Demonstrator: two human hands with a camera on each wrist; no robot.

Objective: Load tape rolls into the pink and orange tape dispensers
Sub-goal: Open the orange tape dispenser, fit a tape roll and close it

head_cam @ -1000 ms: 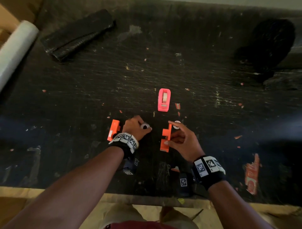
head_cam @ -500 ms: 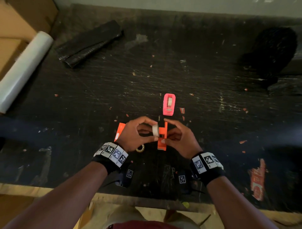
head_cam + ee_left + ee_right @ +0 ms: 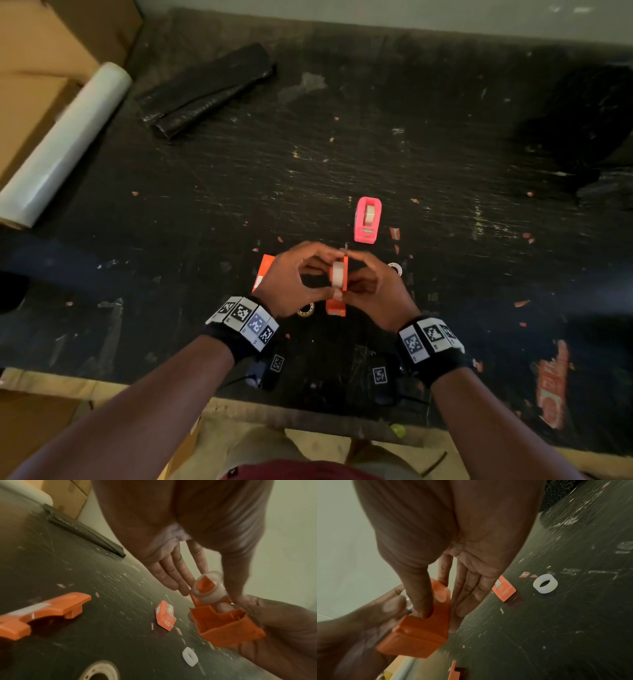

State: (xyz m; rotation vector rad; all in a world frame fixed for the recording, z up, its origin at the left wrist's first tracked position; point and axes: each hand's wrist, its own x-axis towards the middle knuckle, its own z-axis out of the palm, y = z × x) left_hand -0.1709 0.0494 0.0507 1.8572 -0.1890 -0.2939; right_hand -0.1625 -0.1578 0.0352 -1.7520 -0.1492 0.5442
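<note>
My right hand [image 3: 352, 274] grips the open half of the orange dispenser [image 3: 336, 306], thumb on its outer wall [image 3: 423, 628]. With thumb and forefinger, my left hand [image 3: 330, 274] pinches a clear tape roll [image 3: 208, 588] that sits over the hub of that orange half [image 3: 223, 626]. The orange cover [image 3: 263, 274] lies on the table left of my left hand. Farther out stands the pink dispenser [image 3: 367, 219], a roll inside it.
A white empty core [image 3: 394, 268] lies right of my hands, and another tape roll [image 3: 305, 310] lies under my left wrist. A black folded sheet [image 3: 205, 90], a white film roll [image 3: 65, 144] and cardboard boxes [image 3: 51, 51] sit far left; a black heap [image 3: 582, 120] far right.
My left hand picked a tape roll off the table and carried it right to the orange half. The roll now sits against the hub, with both hands closed in around it.
</note>
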